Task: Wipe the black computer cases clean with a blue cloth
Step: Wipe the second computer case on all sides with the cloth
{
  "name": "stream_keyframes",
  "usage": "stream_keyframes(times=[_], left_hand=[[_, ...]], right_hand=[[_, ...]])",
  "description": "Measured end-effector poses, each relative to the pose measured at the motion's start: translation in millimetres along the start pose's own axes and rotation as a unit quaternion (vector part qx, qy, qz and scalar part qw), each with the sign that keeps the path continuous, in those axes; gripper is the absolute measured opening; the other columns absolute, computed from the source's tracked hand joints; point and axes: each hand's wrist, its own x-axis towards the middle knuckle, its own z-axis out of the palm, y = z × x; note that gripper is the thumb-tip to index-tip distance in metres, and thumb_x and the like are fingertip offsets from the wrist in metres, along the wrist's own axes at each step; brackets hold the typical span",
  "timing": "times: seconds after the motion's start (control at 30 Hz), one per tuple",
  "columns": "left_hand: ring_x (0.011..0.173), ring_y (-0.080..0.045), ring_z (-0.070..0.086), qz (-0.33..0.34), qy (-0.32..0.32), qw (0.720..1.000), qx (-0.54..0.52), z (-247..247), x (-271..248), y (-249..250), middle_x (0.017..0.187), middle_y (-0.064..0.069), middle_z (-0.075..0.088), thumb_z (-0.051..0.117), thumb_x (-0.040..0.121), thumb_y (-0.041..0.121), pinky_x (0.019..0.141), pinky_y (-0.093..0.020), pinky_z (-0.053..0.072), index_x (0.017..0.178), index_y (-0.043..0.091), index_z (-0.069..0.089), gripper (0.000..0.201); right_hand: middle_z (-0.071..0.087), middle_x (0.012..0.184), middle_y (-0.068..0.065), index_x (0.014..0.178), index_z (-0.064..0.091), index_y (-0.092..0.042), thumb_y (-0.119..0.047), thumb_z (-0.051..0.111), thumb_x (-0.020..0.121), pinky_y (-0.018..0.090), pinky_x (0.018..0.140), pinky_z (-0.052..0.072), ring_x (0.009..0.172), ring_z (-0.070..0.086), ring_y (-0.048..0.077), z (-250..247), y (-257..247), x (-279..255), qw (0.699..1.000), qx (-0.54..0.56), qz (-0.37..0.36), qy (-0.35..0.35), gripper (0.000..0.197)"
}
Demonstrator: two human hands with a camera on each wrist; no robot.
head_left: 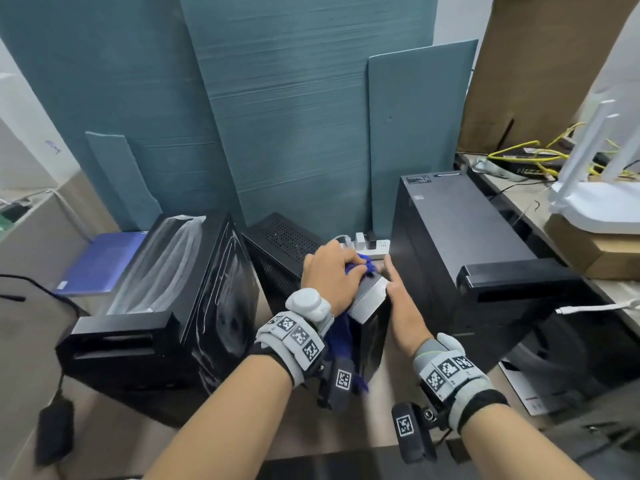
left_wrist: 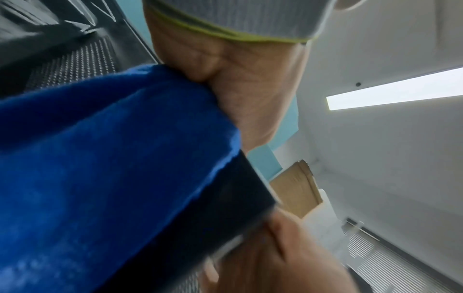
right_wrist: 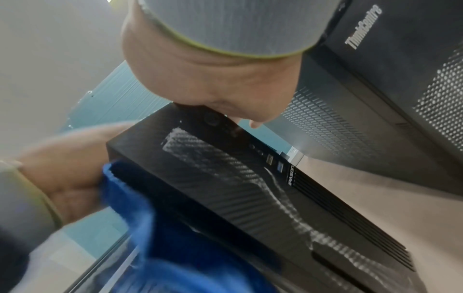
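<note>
A small black computer case (head_left: 369, 308) (right_wrist: 250, 188) stands upright in the middle of the table between two larger ones. My left hand (head_left: 329, 275) (left_wrist: 238, 83) grips a blue cloth (head_left: 356, 266) (left_wrist: 100, 168) (right_wrist: 155, 228) and presses it on the small case's top; the cloth hangs down the case's left side. My right hand (head_left: 401, 299) (right_wrist: 220, 83) rests flat against the case's right side with straight fingers, steadying it. A big glossy black case (head_left: 166, 306) lies to the left, and a tall black tower (head_left: 478, 258) (right_wrist: 400, 69) stands to the right.
Another perforated black case (head_left: 280, 244) sits behind the small one. A white power strip (head_left: 367, 244) with plugs lies at the back. Teal foam boards (head_left: 294, 116) lean on the wall. A white router (head_left: 595, 202), yellow cables (head_left: 519, 154) and cardboard boxes (head_left: 595, 251) fill the right.
</note>
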Motion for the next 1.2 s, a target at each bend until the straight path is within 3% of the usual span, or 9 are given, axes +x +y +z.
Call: stream_keyframes(times=[0.13,0.3,0.43,0.5,0.63,0.83,0.97,1.07,1.2], left_hand=[[0.087,-0.015,0.055,0.081,-0.064,0.994,-0.034,-3.4,-30.7,11.2,0.082,0.013,0.050,0.066,0.084,0.044,0.086,-0.045,0.045,0.090,0.036,0.074,0.013],[0.089,-0.027,0.053,-0.034,0.038,0.998,0.023,-19.0,-6.9,-16.9,0.082,0.007,0.044,0.068,0.088,0.034,0.085,-0.044,0.043,0.086,0.029,0.074,0.008],[0.081,-0.020,0.051,0.056,-0.003,0.997,-0.045,-6.7,-49.7,12.1,0.079,0.010,0.043,0.066,0.086,0.033,0.078,-0.041,0.044,0.084,0.026,0.074,0.010],[0.079,-0.018,0.052,0.078,-0.019,0.995,-0.053,-12.7,-57.4,4.5,0.079,0.009,0.046,0.068,0.085,0.033,0.077,-0.041,0.045,0.086,0.027,0.075,0.010],[0.081,-0.022,0.055,-0.016,0.076,0.996,-0.031,-23.8,-37.1,-22.7,0.082,0.004,0.049,0.068,0.085,0.030,0.077,-0.044,0.048,0.083,0.020,0.073,0.010],[0.077,-0.008,0.051,0.058,0.015,0.996,-0.065,-24.0,-71.0,-8.8,0.080,0.008,0.046,0.073,0.088,0.022,0.074,-0.018,0.040,0.086,0.020,0.074,0.003],[0.079,-0.016,0.055,-0.012,0.094,0.994,-0.054,-25.7,-49.9,-23.9,0.082,0.004,0.049,0.073,0.086,0.020,0.076,-0.034,0.046,0.083,0.017,0.073,0.005],[0.080,-0.014,0.051,0.043,0.060,0.996,-0.058,-13.1,-66.3,-13.2,0.082,0.009,0.044,0.071,0.088,0.022,0.075,-0.026,0.042,0.085,0.017,0.072,0.006],[0.079,-0.011,0.053,0.042,0.060,0.996,-0.055,-22.8,-51.5,-30.5,0.081,0.011,0.046,0.073,0.087,0.024,0.076,-0.025,0.043,0.090,0.019,0.076,0.006]], right_hand=[[0.054,0.150,-0.001,0.156,0.036,-0.038,-0.057,0.058,0.096,0.047,0.121,0.032,0.138,0.052,0.018,-2.9,-0.6,4.7,0.999,0.033,0.023,-0.025,0.067],[0.039,0.156,-0.024,0.155,0.031,-0.045,-0.036,0.036,0.098,0.037,0.126,0.022,0.142,0.035,-0.009,-5.1,-8.0,-5.4,0.998,-0.060,-0.007,-0.004,0.058],[0.055,0.135,-0.036,0.157,0.032,-0.038,-0.038,0.037,0.091,0.037,0.122,0.030,0.132,0.046,-0.009,-5.6,-6.6,-4.6,0.997,-0.078,-0.018,0.000,0.066],[0.049,0.145,-0.031,0.157,0.032,-0.036,-0.042,0.038,0.089,0.042,0.123,0.029,0.137,0.044,-0.004,-8.8,-4.0,-1.9,0.995,-0.092,-0.024,-0.006,0.068],[0.037,0.156,-0.026,0.158,0.031,-0.035,-0.036,0.035,0.095,0.039,0.126,0.021,0.141,0.035,-0.011,-10.7,-0.9,1.4,0.995,-0.090,-0.027,-0.014,0.063],[0.038,0.159,-0.015,0.158,0.033,-0.031,-0.036,0.036,0.092,0.040,0.126,0.022,0.145,0.034,-0.002,-0.6,1.0,-1.2,0.997,-0.073,-0.037,0.000,0.066],[0.032,0.162,-0.013,0.160,0.027,-0.032,-0.039,0.034,0.088,0.042,0.125,0.023,0.148,0.031,0.004,0.8,-4.7,-0.2,0.989,-0.131,-0.048,0.052,0.072],[0.023,0.166,-0.007,0.160,0.022,-0.029,-0.030,0.035,0.090,0.043,0.121,0.026,0.147,0.034,0.020,10.2,-26.3,7.8,0.949,-0.298,-0.064,0.084,0.071],[0.024,0.165,0.002,0.156,0.029,-0.015,-0.019,0.044,0.095,0.042,0.114,0.028,0.145,0.034,0.025,38.6,-48.8,22.3,0.823,-0.557,-0.089,0.067,0.064]])
